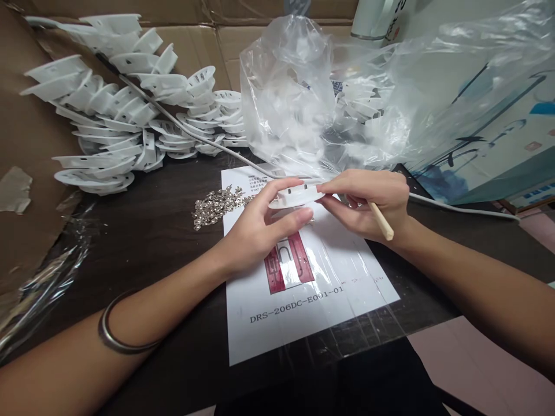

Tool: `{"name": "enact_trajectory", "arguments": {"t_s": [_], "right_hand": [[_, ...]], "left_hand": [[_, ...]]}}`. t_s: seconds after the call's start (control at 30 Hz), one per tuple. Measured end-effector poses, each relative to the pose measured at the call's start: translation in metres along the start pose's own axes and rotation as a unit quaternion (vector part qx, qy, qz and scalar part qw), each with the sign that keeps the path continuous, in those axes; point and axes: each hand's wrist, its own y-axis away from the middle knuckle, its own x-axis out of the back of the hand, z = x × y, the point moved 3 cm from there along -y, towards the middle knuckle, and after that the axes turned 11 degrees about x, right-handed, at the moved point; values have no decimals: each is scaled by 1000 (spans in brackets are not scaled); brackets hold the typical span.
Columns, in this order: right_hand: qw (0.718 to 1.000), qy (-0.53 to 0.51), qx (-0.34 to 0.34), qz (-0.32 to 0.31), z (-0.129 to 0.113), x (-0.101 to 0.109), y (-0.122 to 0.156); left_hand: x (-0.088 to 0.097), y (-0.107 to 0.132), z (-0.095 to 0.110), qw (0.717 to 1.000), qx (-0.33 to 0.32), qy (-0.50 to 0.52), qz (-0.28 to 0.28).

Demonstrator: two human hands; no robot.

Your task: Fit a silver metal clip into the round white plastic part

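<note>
My left hand (273, 222) grips a round white plastic part (297, 197) by its left side, thumb below and fingers above. Small dark slots show on the part's raised face. Against its right edge, my right hand (364, 199) pinches with thumb and forefinger; whether a small piece sits between those fingertips is hidden. A pale wooden stick (381, 221), like a chopstick, is tucked in the same right hand, its end pointing towards me. Below both hands lies a printed white sheet (243, 335) under clear film. Just left of the hands is a pile of small metal clips (214, 208).
Stacks of similar white parts (108, 156) stand at the back left. A clear plastic bag (286, 104) with more white parts sits behind my hands. A grey cable (195, 136) crosses the dark table (173, 289). Cardboard (26, 133) borders the left, a printed box (498, 127) the right.
</note>
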Motion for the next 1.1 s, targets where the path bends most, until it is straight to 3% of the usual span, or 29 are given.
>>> {"name": "enact_trajectory", "arguments": {"t_s": [0.23,0.43,0.63,0.83,1.1], "right_hand": [[999,18,-11,-44,9,2,2],[987,60,62,-134,12,-1,3],[984,64,44,-158,13,2,3],[980,110,101,-128,6,8,-1],[969,96,122,-194,8,2,1]], "left_hand": [[0,0,-2,997,34,46,-41],[2,-1,-6,996,33,82,-1],[2,-3,-5,993,39,110,22],[3,-4,-6,991,64,114,31],[1,-3,-3,992,59,105,25]]}}
